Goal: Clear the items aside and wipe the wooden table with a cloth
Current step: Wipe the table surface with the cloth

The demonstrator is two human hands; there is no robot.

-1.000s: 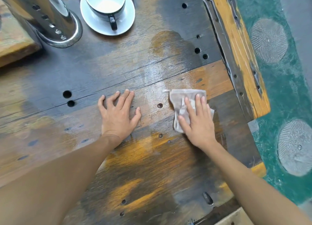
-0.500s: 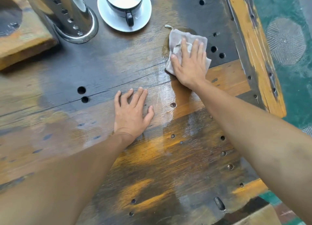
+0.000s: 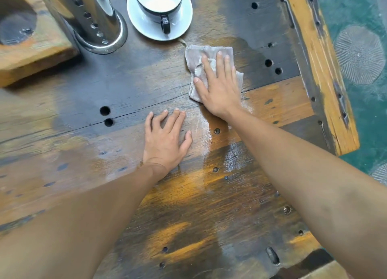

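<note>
A worn wooden table (image 3: pixel 129 90) with dark and orange patches and drilled holes fills the view. My right hand (image 3: pixel 217 86) presses flat on a crumpled grey cloth (image 3: pixel 196 54) at the table's upper middle, just below the saucer. My left hand (image 3: pixel 165 138) lies flat on the bare wood, fingers spread, nearer to me and left of the cloth, holding nothing. A wet sheen runs down the wood between the two hands.
A white cup on a white saucer (image 3: pixel 136 12) stands at the top, beside a shiny perforated metal cylinder (image 3: pixel 94 21). A wooden block with a round hollow (image 3: pixel 39 46) sits at top left. The table's right edge (image 3: pixel 326 90) borders green floor.
My right hand slid the cloth away from me, from near the left hand up toward the saucer. Over the last half second it held about there. My left hand stayed planted.
</note>
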